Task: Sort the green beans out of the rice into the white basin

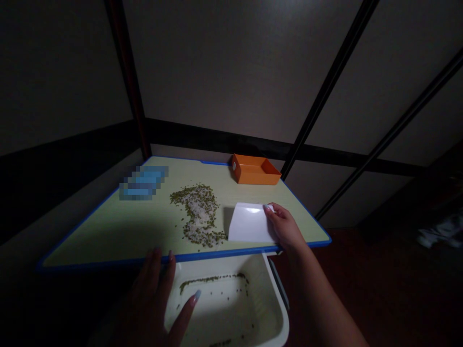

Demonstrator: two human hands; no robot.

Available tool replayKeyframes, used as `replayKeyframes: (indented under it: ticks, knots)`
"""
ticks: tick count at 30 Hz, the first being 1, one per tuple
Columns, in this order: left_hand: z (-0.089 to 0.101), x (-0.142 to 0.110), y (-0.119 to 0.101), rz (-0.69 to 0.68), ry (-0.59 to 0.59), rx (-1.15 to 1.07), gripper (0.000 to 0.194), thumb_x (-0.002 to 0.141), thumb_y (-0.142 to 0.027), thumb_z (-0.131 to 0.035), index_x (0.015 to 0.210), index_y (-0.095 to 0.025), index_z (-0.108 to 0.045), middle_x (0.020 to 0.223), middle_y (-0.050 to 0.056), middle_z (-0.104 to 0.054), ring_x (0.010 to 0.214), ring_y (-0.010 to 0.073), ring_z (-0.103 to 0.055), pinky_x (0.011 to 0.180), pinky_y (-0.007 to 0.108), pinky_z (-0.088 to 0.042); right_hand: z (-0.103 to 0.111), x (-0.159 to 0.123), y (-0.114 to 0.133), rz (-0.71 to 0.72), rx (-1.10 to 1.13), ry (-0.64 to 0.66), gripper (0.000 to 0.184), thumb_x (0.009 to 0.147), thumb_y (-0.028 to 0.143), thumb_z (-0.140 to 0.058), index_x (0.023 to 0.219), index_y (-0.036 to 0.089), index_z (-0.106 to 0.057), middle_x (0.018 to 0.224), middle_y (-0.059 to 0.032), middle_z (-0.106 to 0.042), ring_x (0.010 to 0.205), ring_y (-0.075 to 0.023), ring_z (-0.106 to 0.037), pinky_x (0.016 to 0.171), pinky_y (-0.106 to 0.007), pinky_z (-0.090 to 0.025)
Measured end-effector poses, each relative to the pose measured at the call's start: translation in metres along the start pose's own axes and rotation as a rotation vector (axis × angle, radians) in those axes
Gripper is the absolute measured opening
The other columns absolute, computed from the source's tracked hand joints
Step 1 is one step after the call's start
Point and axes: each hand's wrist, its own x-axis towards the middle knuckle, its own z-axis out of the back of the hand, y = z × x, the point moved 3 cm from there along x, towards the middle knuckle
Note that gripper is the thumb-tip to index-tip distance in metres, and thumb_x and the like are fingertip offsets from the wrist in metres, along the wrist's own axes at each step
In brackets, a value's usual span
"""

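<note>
My right hand [284, 224] pinches the right edge of a white card [251, 224], which stands tilted on the table near its front edge. Just left of the card lies a spread of small green beans mixed with white grains [198, 207], its lower end close to the card's left edge. My left hand [159, 299] is in shadow with thumb and fingers apart, at the left side of a white bin [278, 318] below the table edge. Some dark green bits lie along the bin's floor. Whether the left hand touches the bin, I cannot tell.
The pale table [108, 236] has a blue rim. An orange open box [258, 178] sits at its back right, and a blurred blue item [144, 183] at its back left. Panelled walls [224, 72] rise behind it.
</note>
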Motion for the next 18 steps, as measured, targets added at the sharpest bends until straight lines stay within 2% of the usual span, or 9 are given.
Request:
replayKeyframes:
  ticks: [3,8,18]
  knots:
    - [-0.0001,0.0003,-0.0001,0.009,0.016,-0.015,0.077,0.092,-0.046,-0.04,0.157,-0.031,-0.002,0.169,0.011,-0.004,0.149,0.038,-0.028,0.105,0.056,-0.05,-0.0027,-0.0007,0.0018,0.014,0.002,0.042,0.048,0.067,0.065,-0.073,0.067,0.02,-0.056,0.056,0.0047,-0.051,0.049,-0.0093,-0.041,0.046,-0.022,-0.029]
    - [0.0003,0.0019,-0.0005,0.014,0.002,-0.019,0.075,0.092,-0.046,-0.038,0.157,-0.033,-0.001,0.17,0.007,-0.001,0.149,0.0378,-0.028,0.105,0.057,-0.05,-0.0031,-0.003,0.0011,0.014,-0.019,0.042,0.049,0.068,0.065,-0.073,0.065,0.021,-0.052,0.052,0.0063,-0.046,0.047,-0.0088,-0.036,0.043,-0.022,-0.026]
    - [0.003,0.0018,-0.0029,0.005,0.0,-0.013,0.073,0.093,-0.045,-0.035,0.157,-0.032,0.0,0.17,0.007,-0.001,0.149,0.0379,-0.03,0.102,0.057,-0.052,-0.0086,-0.003,-0.0012,0.051,-0.011,0.093,0.043,0.073,0.059,-0.073,0.072,0.02,-0.055,0.057,0.0062,-0.05,0.049,-0.0093,-0.041,0.045,-0.022,-0.029]
